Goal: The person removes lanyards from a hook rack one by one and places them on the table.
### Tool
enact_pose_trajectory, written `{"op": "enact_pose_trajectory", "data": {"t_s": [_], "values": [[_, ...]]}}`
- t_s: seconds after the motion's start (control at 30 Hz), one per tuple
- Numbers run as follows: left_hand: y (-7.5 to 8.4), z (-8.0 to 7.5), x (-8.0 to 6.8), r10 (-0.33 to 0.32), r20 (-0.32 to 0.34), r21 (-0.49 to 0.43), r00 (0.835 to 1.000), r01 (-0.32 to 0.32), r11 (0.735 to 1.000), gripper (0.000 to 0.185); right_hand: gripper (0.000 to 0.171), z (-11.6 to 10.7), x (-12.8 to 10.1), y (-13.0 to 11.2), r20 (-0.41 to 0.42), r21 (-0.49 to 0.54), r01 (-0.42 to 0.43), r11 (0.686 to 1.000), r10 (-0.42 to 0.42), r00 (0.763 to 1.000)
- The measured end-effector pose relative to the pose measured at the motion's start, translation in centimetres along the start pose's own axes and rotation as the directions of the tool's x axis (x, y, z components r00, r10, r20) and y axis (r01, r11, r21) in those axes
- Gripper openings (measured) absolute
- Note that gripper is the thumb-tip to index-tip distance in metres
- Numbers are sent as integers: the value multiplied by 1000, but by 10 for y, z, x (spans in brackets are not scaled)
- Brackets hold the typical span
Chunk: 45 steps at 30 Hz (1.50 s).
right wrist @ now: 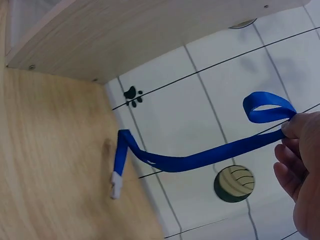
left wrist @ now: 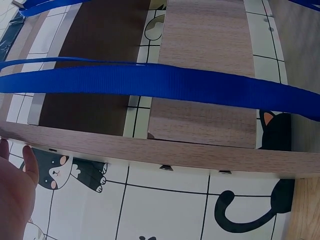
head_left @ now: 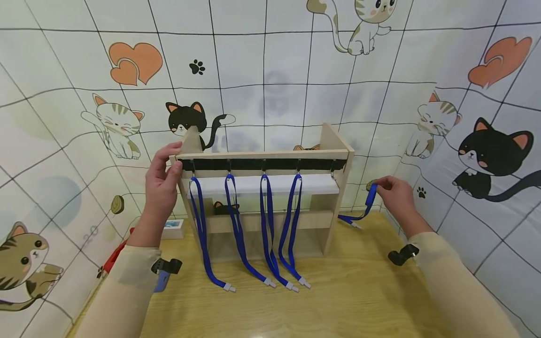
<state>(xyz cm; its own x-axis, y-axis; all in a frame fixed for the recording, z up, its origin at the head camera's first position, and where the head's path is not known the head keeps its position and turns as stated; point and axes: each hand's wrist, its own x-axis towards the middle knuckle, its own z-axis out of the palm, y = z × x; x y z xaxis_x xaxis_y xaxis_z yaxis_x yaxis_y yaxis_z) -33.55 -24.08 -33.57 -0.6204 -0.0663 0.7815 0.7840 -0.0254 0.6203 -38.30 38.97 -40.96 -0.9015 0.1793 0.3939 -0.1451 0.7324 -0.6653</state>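
Note:
A small wooden shelf point(head_left: 270, 220) stands on the table, a black strip point(head_left: 249, 164) with metal hooks along its upper front. Several blue lanyards point(head_left: 236, 225) hang in loops from the hooks, their white clips lying toward the front. The rightmost hook point(head_left: 332, 174) carries no lanyard. At the shelf's upper left corner, my left hand point(head_left: 162, 180) grips the side panel, thumb in front. Out to the right of the shelf, my right hand point(head_left: 395, 197) pinches another blue lanyard point(right wrist: 215, 155) near its loop end. Its strap sags toward the table, where the white clip point(right wrist: 116, 185) hangs low.
A white box point(head_left: 173, 229), a blue item point(head_left: 162, 281) and a red item point(head_left: 113, 257) are on the left, partly behind my left forearm. Wall cloth with cat prints point(head_left: 279, 103) closes off the back and sides. The wooden table point(head_left: 346, 295) extends in front.

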Motion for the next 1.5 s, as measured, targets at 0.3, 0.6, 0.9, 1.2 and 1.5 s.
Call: {"op": "enact_pose_trajectory", "data": {"t_s": [0.3, 0.6, 0.9, 1.2, 1.5], "values": [[0, -2, -1, -13, -3, 29, 1000, 13, 999, 31, 21, 25, -6, 30, 80, -56, 5, 998, -1, 997], [-1, -1, 1, 2, -4, 21, 1000, -2, 1000, 31, 18, 48, -10, 50, 157, -106, 49, 993, -31, 987], [-2, -2, 2, -7, -3, 31, 1000, 7, 999, 32, 18, 75, -12, 64, 245, -96, 59, 994, -34, 969], [1, 1, 1, -15, -2, 38, 1000, 15, 999, 31, 18, 94, -16, 84, 318, -116, 87, 989, -46, 947], [0, 0, -1, -24, 2, 64, 1000, 24, 998, 31, 12, 107, -22, 101, 318, -135, 141, 981, -92, 944]]}}
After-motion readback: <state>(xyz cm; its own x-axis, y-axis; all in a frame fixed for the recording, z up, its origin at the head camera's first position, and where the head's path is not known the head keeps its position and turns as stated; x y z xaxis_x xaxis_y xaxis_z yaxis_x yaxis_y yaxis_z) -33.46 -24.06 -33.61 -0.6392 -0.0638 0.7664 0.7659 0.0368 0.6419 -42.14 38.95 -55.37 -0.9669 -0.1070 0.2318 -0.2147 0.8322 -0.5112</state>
